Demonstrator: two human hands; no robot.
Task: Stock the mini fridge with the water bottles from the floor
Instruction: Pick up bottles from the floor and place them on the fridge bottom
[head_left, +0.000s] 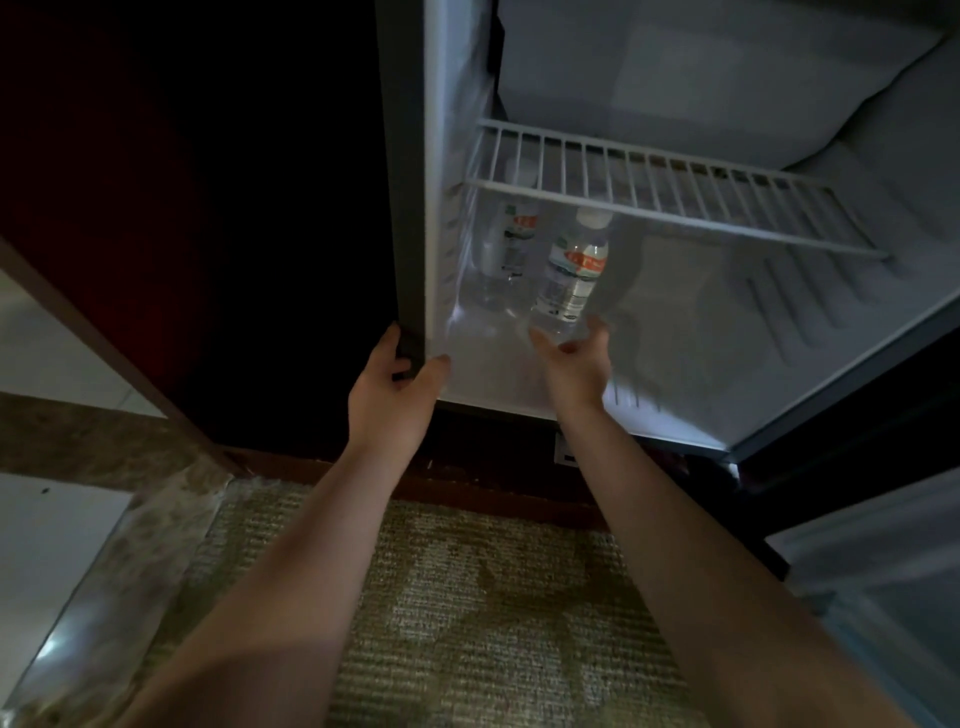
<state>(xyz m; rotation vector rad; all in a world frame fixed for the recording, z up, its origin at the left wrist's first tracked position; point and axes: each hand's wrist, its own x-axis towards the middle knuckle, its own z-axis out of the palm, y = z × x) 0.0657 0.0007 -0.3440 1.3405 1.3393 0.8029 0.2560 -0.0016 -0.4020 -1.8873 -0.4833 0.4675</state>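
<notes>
Head view: the job looks partly done, and possibly near its end. The left hand (397, 371) grips the left front edge of the mini fridge (441, 156), fingers curled round the outside and thumb on the inner wall, as if steadying it. Inside, below the wire shelf (649, 189), one water bottle (514, 249) stands at the back left. A second bottle (571, 278) is just right of it and nearer the front, leaning with its cap tipped right under the shelf. The right hand (571, 358) reaches in at this bottle's base, thumb on one side and fingers spread on the other. Whether they are pinching it or have let go, I cannot tell. The shelf itself appears bare. No bottles show on the floor here, so how many are left is unknown. This second bottle probably needs standing upright.

To the left lies pale tiled floor (47, 545) with a stone strip, then a dark cabinet side (208, 208). Patterned carpet (467, 597) runs under both forearms up to the fridge. At the lower right, the open door (872, 582) swings out. The room is dim, and only the fridge interior is lit.
</notes>
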